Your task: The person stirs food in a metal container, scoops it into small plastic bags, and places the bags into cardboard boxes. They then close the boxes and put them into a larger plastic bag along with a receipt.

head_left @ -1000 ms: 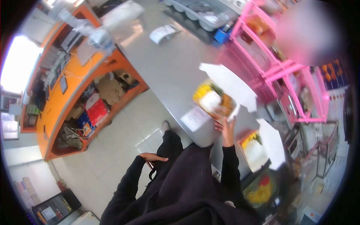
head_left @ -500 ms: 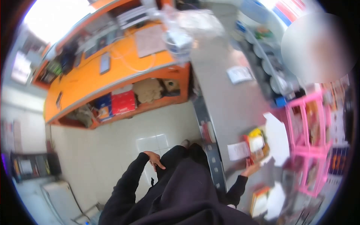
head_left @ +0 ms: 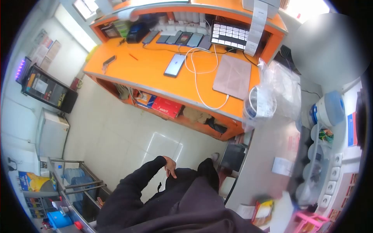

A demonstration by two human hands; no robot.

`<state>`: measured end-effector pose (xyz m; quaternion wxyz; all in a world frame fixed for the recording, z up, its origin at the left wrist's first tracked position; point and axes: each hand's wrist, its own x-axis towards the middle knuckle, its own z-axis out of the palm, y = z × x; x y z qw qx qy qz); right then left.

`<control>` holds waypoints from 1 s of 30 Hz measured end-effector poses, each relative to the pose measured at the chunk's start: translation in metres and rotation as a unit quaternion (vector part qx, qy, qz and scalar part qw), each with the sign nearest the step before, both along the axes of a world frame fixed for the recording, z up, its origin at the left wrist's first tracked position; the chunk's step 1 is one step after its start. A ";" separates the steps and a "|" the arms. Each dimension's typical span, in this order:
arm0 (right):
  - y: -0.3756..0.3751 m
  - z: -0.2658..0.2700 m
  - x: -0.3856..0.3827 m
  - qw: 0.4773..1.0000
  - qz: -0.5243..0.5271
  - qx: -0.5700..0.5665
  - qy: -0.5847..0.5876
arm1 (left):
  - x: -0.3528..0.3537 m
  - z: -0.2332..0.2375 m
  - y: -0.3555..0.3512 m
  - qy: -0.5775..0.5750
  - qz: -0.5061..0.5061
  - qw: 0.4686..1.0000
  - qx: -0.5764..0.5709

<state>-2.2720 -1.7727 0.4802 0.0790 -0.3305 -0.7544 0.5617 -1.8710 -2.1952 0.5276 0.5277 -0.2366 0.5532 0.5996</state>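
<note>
My left hand (head_left: 170,166) hangs beside my black-clad thigh, its fingers loosely extended downward with nothing visible in them. It is nearest to my leg, above the tiled floor (head_left: 116,120). My right hand is out of view, hidden below the lower edge and my dark clothing. On the grey counter (head_left: 248,178) at lower right lie a red and yellow packet (head_left: 263,211) and a white slip of paper (head_left: 245,211). Ahead, the orange desk (head_left: 143,77) bears a lit phone (head_left: 174,65) and a tablet-like flat case (head_left: 232,77) joined to a white cable.
A plastic-wrapped tub (head_left: 262,103) stands where desk and counter meet. Several phones line the desk's back beside a monitor (head_left: 229,35). A metal rack (head_left: 83,186) stands at left, near a small white fridge (head_left: 53,132). A pink rack (head_left: 311,222) is at lower right.
My view has swung left, so the desk appears larger and the counter lower right. My right hand, earlier by the packet on the counter, has left view. My left hand stays by my leg.
</note>
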 end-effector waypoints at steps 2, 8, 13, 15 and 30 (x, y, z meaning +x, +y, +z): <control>-0.009 -0.007 -0.006 1.000 -0.010 0.019 -0.014 | -0.006 -0.012 -0.027 0.010 -0.027 0.999 0.017; -0.014 -0.005 0.000 0.994 -0.064 0.074 -0.040 | 0.021 0.075 -0.204 0.202 0.286 0.937 -0.003; -0.007 0.001 0.038 0.985 -0.127 0.109 -0.047 | 0.102 0.066 -0.417 0.219 0.598 0.635 -0.438; 0.003 0.004 0.063 0.977 -0.160 0.129 -0.055 | 0.144 0.023 -0.510 0.100 0.476 0.558 -0.673; -0.017 0.029 0.194 0.921 -0.176 0.343 0.061 | 0.181 0.006 -0.617 -0.007 0.298 0.546 -0.783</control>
